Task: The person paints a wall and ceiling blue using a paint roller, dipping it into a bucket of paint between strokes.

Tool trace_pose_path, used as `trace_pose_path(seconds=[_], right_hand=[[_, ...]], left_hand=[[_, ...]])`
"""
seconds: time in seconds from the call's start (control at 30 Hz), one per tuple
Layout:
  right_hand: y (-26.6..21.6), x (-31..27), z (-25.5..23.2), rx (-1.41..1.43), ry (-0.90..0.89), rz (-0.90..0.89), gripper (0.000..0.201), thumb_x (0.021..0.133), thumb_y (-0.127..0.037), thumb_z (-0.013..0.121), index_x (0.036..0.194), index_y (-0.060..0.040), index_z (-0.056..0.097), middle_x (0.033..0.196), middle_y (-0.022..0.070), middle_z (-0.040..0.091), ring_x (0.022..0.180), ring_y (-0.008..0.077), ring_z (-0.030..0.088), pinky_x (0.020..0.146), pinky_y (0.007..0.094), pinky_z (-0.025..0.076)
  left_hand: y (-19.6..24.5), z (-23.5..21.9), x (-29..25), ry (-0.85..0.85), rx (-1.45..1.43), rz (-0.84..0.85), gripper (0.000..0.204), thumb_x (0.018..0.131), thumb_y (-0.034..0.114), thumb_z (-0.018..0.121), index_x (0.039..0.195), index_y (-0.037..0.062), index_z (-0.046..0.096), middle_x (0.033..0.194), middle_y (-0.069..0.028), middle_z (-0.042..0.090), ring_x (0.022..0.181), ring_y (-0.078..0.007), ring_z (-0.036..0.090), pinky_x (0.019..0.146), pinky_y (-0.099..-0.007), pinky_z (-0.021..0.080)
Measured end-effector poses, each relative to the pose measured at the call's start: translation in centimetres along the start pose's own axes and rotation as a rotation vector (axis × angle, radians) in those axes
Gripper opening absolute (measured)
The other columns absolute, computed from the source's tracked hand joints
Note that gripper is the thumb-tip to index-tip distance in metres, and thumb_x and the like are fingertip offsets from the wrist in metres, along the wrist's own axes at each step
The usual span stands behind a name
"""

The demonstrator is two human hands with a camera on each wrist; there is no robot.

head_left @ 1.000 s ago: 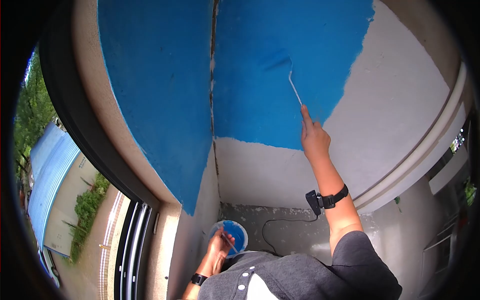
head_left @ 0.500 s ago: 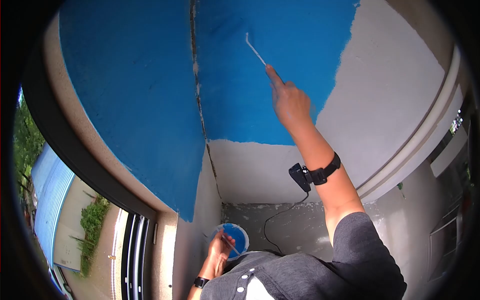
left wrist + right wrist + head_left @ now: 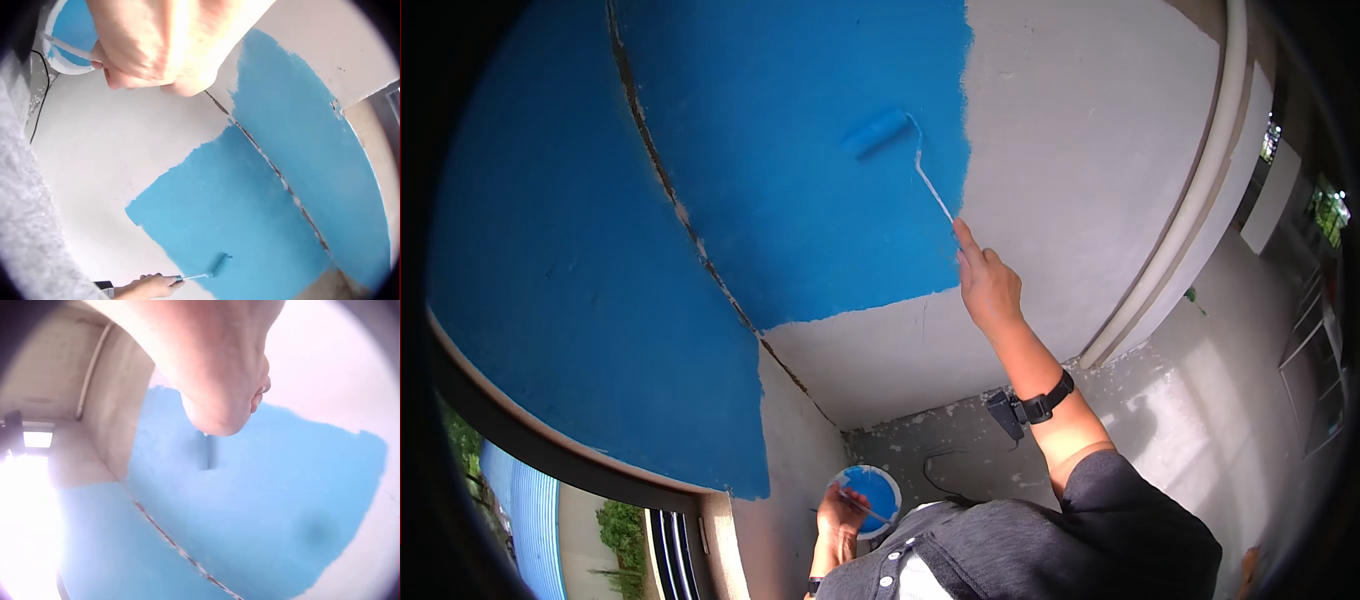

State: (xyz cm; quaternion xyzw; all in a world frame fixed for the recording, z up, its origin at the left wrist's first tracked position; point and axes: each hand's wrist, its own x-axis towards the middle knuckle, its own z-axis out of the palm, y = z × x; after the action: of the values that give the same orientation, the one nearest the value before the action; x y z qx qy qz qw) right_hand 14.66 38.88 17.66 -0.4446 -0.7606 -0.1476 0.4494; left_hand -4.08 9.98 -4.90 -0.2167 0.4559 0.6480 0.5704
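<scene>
In the head view my right hand (image 3: 990,285) grips the handle of a paint roller, index finger stretched along it. The blue roller head (image 3: 878,134) lies against the blue-painted wall (image 3: 800,230), left of the ragged edge with the white wall (image 3: 1080,150). Low down, my left hand (image 3: 840,512) holds the bucket's thin handle (image 3: 868,508), beside a white bucket of blue paint (image 3: 872,490). The left wrist view shows the left hand (image 3: 162,50) near the bucket and the roller (image 3: 220,265) on the wall. In the right wrist view the hand (image 3: 219,381) covers the roller's handle.
A cracked seam (image 3: 690,225) runs down the corner between two blue walls. A pale pipe (image 3: 1170,250) climbs the wall at the right. Below lies a grey floor (image 3: 920,425) with a black cable (image 3: 935,480). A window opening is at the lower left.
The head view has turned toward the right. Against the wall, the roller has moved away from the corner seam, nearer the white area. The left hand keeps its hold by the bucket.
</scene>
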Motion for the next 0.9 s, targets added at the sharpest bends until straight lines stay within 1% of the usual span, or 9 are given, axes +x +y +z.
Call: trace_pose_path(seconds=[0.13,0.2,0.33,0.4,0.5,0.6,0.77,0.87,0.9], right_hand=[[2.5,-7.9,1.3,0.031,-0.137,0.149,0.049,0.081,-0.012,0.056,0.127,-0.0192,0.041,0.061,0.0097,0.051,0.051,0.0267,0.053,0.046,0.0358,0.043],[3.2,-8.5,1.3,0.048,-0.172,0.191,0.048,0.081,-0.010,0.055,0.126,-0.0171,0.043,0.063,0.0106,0.052,0.052,0.0275,0.054,0.047,0.0362,0.044],[2.2,-2.8,-1.0,0.251,0.073,0.103,0.040,0.082,-0.005,0.052,0.121,-0.0093,0.048,0.070,0.0139,0.057,0.059,0.0283,0.057,0.053,0.0351,0.045],[2.5,1.5,-1.2,0.236,0.239,0.030,0.047,0.081,-0.010,0.055,0.126,-0.0129,0.043,0.062,0.0094,0.053,0.051,0.0253,0.054,0.044,0.0345,0.043],[1.9,5.3,-3.0,0.196,0.113,0.160,0.042,0.084,-0.008,0.051,0.125,-0.0095,0.043,0.070,0.0143,0.058,0.061,0.0292,0.058,0.053,0.0359,0.045],[3.3,2.8,-0.8,0.086,0.108,0.080,0.051,0.083,-0.013,0.053,0.131,-0.0136,0.036,0.060,0.0090,0.052,0.049,0.0247,0.053,0.044,0.0352,0.043],[4.5,-8.0,2.1,0.043,-0.077,0.195,0.052,0.082,-0.013,0.054,0.131,-0.0144,0.036,0.059,0.0093,0.051,0.048,0.0246,0.052,0.044,0.0352,0.044],[5.1,-10.3,1.8,0.109,-0.089,0.237,0.051,0.081,-0.012,0.056,0.129,-0.0136,0.040,0.059,0.0091,0.051,0.048,0.0248,0.052,0.044,0.0357,0.044],[5.1,-9.3,1.3,0.170,-0.026,0.198,0.050,0.080,-0.011,0.057,0.127,-0.0134,0.042,0.059,0.0088,0.050,0.047,0.0248,0.052,0.044,0.0356,0.044]], left_hand=[[0.0,0.5,0.7,0.032,-0.067,0.004,0.024,0.087,0.028,0.041,0.083,0.0050,0.041,0.069,-0.0057,0.045,0.060,-0.0201,0.043,0.058,-0.0352,0.039],[-0.1,0.8,0.6,0.003,-0.076,0.029,0.025,0.088,0.028,0.041,0.082,0.0040,0.042,0.066,-0.0054,0.043,0.059,-0.0193,0.042,0.057,-0.0343,0.039],[-0.4,1.6,-0.6,0.009,-0.065,0.025,0.024,0.088,0.029,0.042,0.080,0.0063,0.045,0.063,-0.0038,0.044,0.058,-0.0192,0.044,0.059,-0.0331,0.040],[-0.7,1.9,-0.8,0.014,-0.096,0.028,0.025,0.088,0.029,0.042,0.081,0.0056,0.045,0.062,-0.0040,0.044,0.059,-0.0193,0.044,0.060,-0.0328,0.040],[-1.1,2.8,-1.3,0.033,-0.088,0.056,0.025,0.087,0.028,0.040,0.074,0.0073,0.043,0.058,-0.0038,0.040,0.056,-0.0189,0.041,0.060,-0.0355,0.039],[-1.4,2.4,-0.7,0.025,-0.085,0.038,0.024,0.087,0.027,0.041,0.074,0.0076,0.043,0.059,-0.0036,0.040,0.056,-0.0188,0.041,0.060,-0.0351,0.038],[-2.1,1.2,1.5,0.052,-0.119,0.006,0.021,0.087,0.027,0.044,0.079,0.0073,0.045,0.061,-0.0039,0.043,0.056,-0.0193,0.043,0.056,-0.0342,0.040],[-1.8,2.0,0.5,0.061,-0.085,-0.019,0.021,0.087,0.027,0.044,0.077,0.0081,0.044,0.061,-0.0038,0.042,0.056,-0.0193,0.043,0.057,-0.0343,0.040],[-1.9,2.4,0.2,0.064,-0.062,-0.039,0.021,0.087,0.027,0.043,0.077,0.0085,0.044,0.060,-0.0038,0.042,0.056,-0.0193,0.043,0.058,-0.0345,0.040]])
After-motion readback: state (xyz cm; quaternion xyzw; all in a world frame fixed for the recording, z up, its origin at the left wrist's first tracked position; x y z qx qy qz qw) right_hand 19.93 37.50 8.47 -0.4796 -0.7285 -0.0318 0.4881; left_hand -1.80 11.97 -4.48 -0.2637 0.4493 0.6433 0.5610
